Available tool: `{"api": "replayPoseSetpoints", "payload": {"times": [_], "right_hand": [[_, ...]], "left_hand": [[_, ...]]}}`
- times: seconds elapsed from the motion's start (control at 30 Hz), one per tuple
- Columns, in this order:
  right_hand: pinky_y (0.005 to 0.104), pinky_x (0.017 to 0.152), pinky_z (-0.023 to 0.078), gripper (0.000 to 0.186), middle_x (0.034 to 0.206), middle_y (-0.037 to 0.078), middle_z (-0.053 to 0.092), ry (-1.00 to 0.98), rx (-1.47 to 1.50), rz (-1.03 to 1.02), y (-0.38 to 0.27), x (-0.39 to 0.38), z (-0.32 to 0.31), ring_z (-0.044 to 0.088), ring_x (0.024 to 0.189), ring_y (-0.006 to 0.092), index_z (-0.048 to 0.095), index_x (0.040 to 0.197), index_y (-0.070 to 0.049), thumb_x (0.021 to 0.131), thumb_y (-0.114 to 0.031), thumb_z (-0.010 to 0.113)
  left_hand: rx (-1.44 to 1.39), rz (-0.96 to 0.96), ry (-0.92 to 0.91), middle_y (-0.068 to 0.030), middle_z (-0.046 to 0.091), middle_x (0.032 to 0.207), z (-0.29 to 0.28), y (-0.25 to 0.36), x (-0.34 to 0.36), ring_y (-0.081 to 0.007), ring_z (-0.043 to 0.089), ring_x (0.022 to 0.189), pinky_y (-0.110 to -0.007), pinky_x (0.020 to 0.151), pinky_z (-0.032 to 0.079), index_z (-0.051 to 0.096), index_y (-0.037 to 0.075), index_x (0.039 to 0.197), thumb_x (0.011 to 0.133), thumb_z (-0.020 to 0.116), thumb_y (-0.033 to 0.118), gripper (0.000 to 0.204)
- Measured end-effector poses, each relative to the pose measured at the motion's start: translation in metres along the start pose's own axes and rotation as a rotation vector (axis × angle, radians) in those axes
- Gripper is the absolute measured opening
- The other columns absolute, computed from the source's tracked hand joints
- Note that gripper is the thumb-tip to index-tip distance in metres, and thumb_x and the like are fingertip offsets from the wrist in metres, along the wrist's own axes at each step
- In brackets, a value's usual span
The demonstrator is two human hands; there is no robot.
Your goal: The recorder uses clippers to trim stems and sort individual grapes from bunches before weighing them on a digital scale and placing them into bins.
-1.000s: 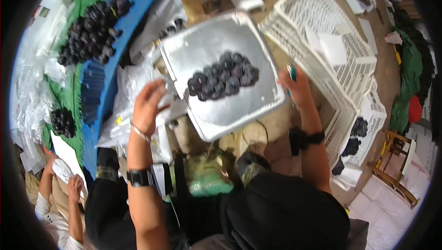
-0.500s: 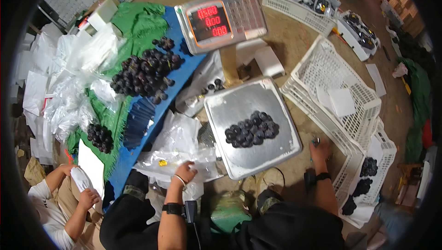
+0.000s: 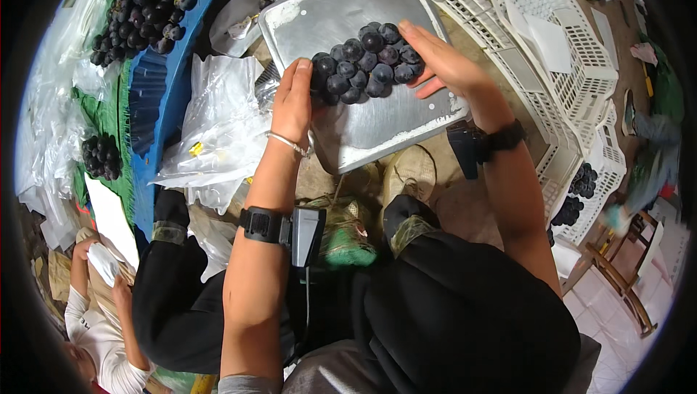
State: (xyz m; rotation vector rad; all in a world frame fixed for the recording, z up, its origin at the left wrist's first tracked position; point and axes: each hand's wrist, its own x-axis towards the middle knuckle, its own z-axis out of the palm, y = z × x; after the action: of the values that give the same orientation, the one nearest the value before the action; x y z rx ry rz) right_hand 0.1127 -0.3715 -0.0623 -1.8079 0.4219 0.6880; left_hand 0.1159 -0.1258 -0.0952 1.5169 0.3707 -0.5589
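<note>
A bunch of dark grapes sits over the steel pan of a scale. My left hand is at the bunch's left end, its fingertips curled against the grapes. My right hand cups the right end, fingers touching the outer grapes. Both hands grip the bunch between them; whether it is lifted off the pan I cannot tell. The scale's display is not in view.
Stacked white plastic crates are at the right, holding more grapes. At the left lie plastic bags, a blue ribbed mat and grape bunches. A co-worker's hand is lower left, near white paper.
Both my hands have come up onto the grape bunch from beside the scale. The green object earlier in my right hand is no longer visible. The view has tilted down from half a second ago.
</note>
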Motion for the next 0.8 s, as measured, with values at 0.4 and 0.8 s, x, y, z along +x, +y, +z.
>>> {"api": "replayPoseSetpoints", "payload": {"times": [0.4, 0.8], "right_hand": [[0.0433, 0.080, 0.055, 0.052, 0.136, 0.011, 0.042, -0.045, 0.710, -0.240, 0.028, 0.005, 0.029, 0.053, 0.116, 0.0262, 0.034, 0.137, -0.007, 0.098, -0.041, 0.040], [0.0388, 0.095, 0.047, 0.067, 0.121, 0.012, 0.058, -0.211, 1.281, -0.364, 0.010, -0.023, 0.055, 0.057, 0.110, 0.0240, 0.050, 0.127, -0.004, 0.086, -0.057, 0.049]], "left_hand": [[0.069, 0.372, 0.164, -0.0087, 0.055, 0.109, 0.025, 0.004, -0.027, -0.0209, 0.052, 0.101, -0.036, 0.082, 0.046, 0.055, 0.006, 0.114, 0.084, 0.061, 0.016, 0.032], [-0.788, -0.221, -0.164, -0.0138, 0.047, 0.131, 0.011, 0.011, -0.063, -0.0291, 0.052, 0.114, -0.050, 0.102, 0.038, 0.043, 0.007, 0.133, 0.090, 0.045, 0.054, 0.063]]}}
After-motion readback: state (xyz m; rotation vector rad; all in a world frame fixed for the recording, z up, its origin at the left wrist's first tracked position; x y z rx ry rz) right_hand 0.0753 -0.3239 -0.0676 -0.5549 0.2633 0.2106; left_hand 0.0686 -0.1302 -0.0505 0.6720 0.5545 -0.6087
